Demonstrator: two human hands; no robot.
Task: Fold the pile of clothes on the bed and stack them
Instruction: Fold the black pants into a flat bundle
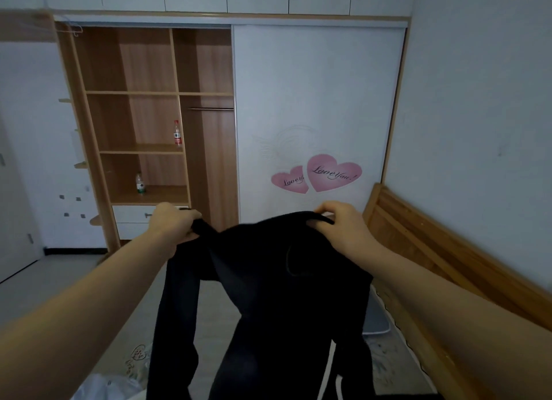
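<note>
Far left, a pale wall and the edge of a door, then the open side of the wardrobe (143, 116) with its wooden shelves, a red-labelled bottle (177, 133) standing on the middle shelf and a green-labelled bottle (139, 183) on the one below. In front of the drawers, the left hand (173, 223) is up at chest height, fingers curled tight round a bunched corner of the black garment (268, 280). The garment hangs in the air between both hands, its top edge stretched across, one long dark strip dropping down on the left and the wider body falling straight down the middle, out of the bottom of the view. Beneath it lies the bed (209, 316) with a patterned cover, and something white (101, 387) sits at the bottom left edge. Behind, the white sliding door (316, 101) shows two pink heart stickers (321, 174). On to the right hand (340, 223), which pinches the other top corner of the garment between thumb and curled fingers. Far right, the wooden bed frame (433, 244) runs along the wall.
</note>
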